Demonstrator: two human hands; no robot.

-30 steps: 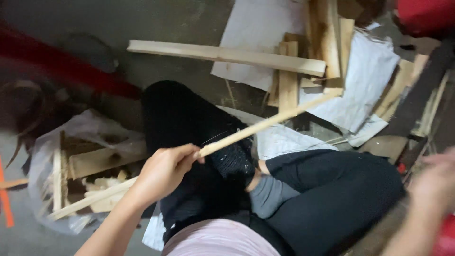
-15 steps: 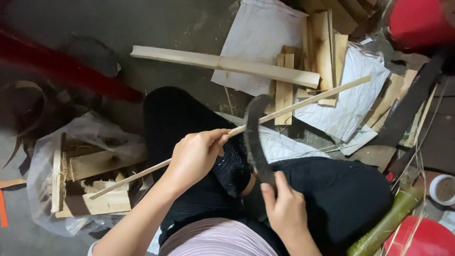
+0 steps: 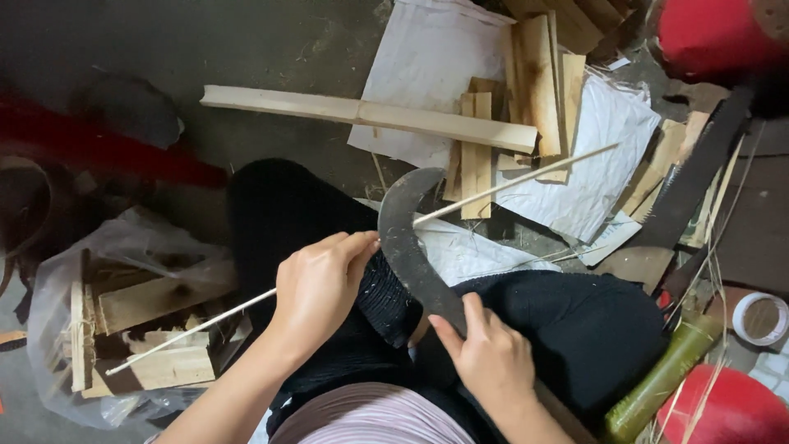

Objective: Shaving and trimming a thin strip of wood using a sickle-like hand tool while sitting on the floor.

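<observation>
A crumpled clear plastic bag (image 3: 57,345) lay on the floor at the person's left side, holding short blocks of pale split wood (image 3: 152,329) stacked loosely inside it, some bound with fibre. The left hand (image 3: 320,288) was closed around a long, thin, pale bamboo strip (image 3: 509,182), pinching it between thumb and curled fingers above the black-trousered lap (image 3: 329,222). The strip's long axis ran on a diagonal: its near end pointed down and left over the bag, its far end pointed up and right, reaching over the white woven sacks (image 3: 600,156) spread on the ground. The right hand (image 3: 489,362) gripped the handle end of a dark, curved steel blade (image 3: 407,238), fingers wrapped around it over the right thigh; the blade arched up and leftward, its hooked tip crossing the strip just beside the left thumb. Whether the edge actually touched the strip could not be told. Beyond the knees a long flat wooden slat (image 3: 362,115) lay across the floor, with several shorter boards (image 3: 538,82) piled on the sacks. A green bamboo section (image 3: 657,386) lay by the right leg, near red plastic tubs (image 3: 723,403).
</observation>
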